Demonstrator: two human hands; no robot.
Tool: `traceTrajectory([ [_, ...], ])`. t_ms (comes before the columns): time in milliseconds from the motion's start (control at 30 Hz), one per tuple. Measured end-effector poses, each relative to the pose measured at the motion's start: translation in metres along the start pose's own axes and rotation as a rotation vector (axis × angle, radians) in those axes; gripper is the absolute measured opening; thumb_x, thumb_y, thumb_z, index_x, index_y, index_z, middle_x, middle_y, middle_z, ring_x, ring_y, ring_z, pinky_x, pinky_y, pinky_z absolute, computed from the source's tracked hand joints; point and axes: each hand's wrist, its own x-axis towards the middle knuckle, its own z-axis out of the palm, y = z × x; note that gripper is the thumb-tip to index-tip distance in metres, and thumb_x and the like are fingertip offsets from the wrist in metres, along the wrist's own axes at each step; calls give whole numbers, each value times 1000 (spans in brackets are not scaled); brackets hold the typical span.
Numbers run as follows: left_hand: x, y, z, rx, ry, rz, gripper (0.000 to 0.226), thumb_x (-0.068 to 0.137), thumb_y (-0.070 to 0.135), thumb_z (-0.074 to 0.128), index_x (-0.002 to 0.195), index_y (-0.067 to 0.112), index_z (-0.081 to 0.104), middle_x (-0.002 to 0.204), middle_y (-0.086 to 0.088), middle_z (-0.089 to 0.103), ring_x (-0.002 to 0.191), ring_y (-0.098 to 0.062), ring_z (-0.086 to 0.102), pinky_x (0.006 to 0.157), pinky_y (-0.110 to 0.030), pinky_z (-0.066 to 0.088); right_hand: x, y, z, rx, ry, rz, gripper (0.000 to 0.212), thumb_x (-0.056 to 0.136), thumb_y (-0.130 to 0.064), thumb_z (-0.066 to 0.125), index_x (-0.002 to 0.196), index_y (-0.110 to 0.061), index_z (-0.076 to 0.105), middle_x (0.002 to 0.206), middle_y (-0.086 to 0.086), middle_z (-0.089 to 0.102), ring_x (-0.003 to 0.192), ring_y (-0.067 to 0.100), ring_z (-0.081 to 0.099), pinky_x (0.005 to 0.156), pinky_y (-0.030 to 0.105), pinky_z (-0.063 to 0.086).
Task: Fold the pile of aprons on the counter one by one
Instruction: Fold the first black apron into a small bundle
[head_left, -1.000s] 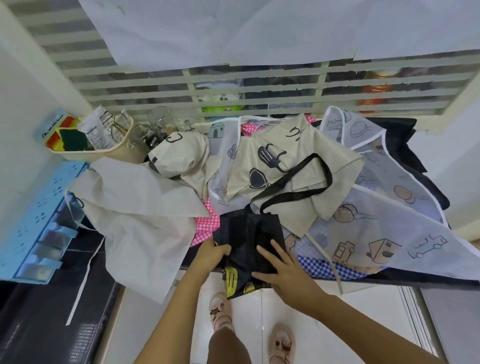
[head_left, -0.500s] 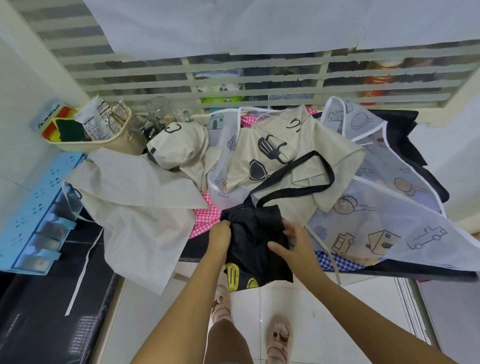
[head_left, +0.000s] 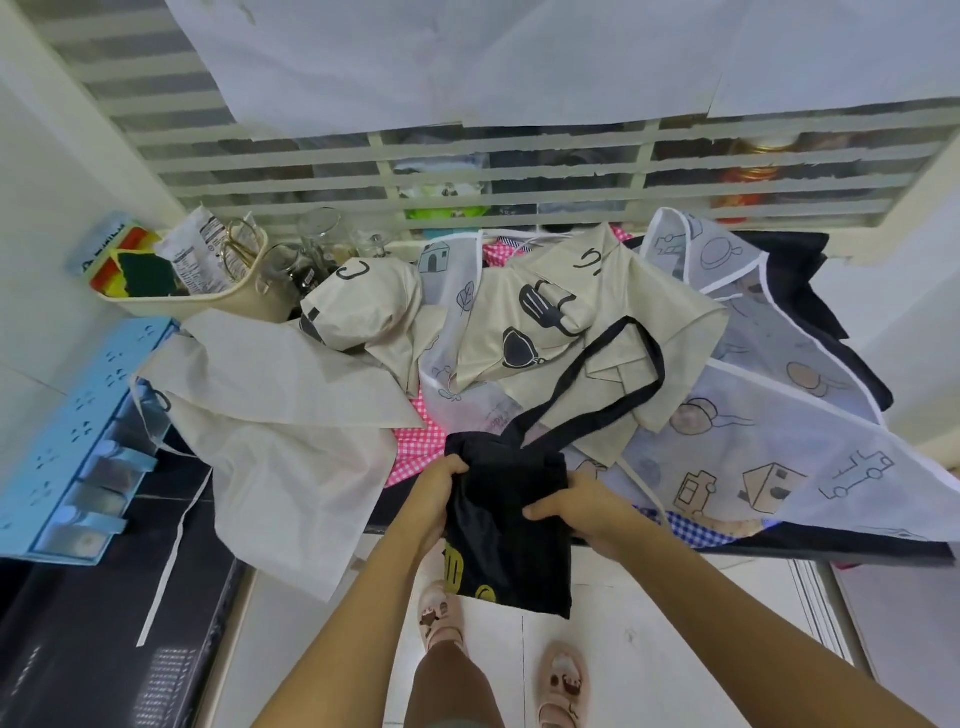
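A black apron (head_left: 511, 514) with yellow prints hangs folded over the counter's front edge (head_left: 810, 545). My left hand (head_left: 434, 496) grips its left side and my right hand (head_left: 582, 512) grips its right side. Its black neck strap (head_left: 618, 384) loops back over a beige apron (head_left: 566, 332) with black utensil prints. Behind lies a heap of aprons: a translucent white one (head_left: 769, 467) with house and car drawings at the right, a plain cream one (head_left: 275, 431) draped at the left, and pink checked cloth (head_left: 418, 441) underneath.
A cream basket (head_left: 228, 301) with packets, scissors and sponges stands at the back left beside glass jars (head_left: 317, 239). A light blue rack (head_left: 72, 441) is mounted at the left. A slatted window (head_left: 519, 176) runs behind the counter. My feet in sandals stand on the white floor below.
My hands have slid up the black apron from its lower part to its upper sides and now pinch it from both sides. The view has shifted slightly.
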Motion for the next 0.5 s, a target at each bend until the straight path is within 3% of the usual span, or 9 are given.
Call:
traceTrajectory([
  [100, -14, 4, -13, -26, -177, 58, 38, 92, 31, 60, 122, 7, 62, 119, -13, 67, 110, -28, 64, 100, -42, 47, -10, -1, -1, 156, -146, -10, 48, 81, 6, 66, 124, -14, 54, 126, 3, 60, 112, 23, 56, 90, 35, 50],
  [167, -23, 12, -19, -30, -269, -32, 48, 86, 39, 64, 125, 10, 61, 122, -13, 65, 114, -30, 62, 105, -45, 43, -21, -11, -11, 179, -257, -35, 39, 83, 7, 64, 113, -17, 59, 115, 0, 66, 103, 19, 61, 78, 29, 53],
  [267, -32, 29, -19, -87, -360, -129, 48, 82, 35, 62, 120, 6, 64, 122, -18, 65, 114, -32, 61, 103, -44, 43, -30, -24, -28, 157, -329, -102, 39, 84, 9, 61, 117, -11, 60, 116, 5, 68, 98, 18, 65, 68, 22, 55],
  [367, -34, 60, -7, 0, -377, -8, 45, 77, 20, 66, 117, 1, 64, 120, -20, 65, 111, -31, 63, 103, -43, 43, -40, -39, -42, 45, -311, -158, 39, 82, 10, 62, 109, -18, 61, 112, -1, 69, 103, 14, 64, 79, 22, 53],
  [500, -45, 118, 23, 380, -377, 304, 30, 80, 7, 70, 110, 4, 67, 110, -14, 70, 105, -27, 66, 94, -35, 51, -57, -84, -69, -142, -224, -371, 43, 83, 2, 65, 117, -22, 59, 113, -4, 70, 109, 13, 63, 87, 19, 50],
])
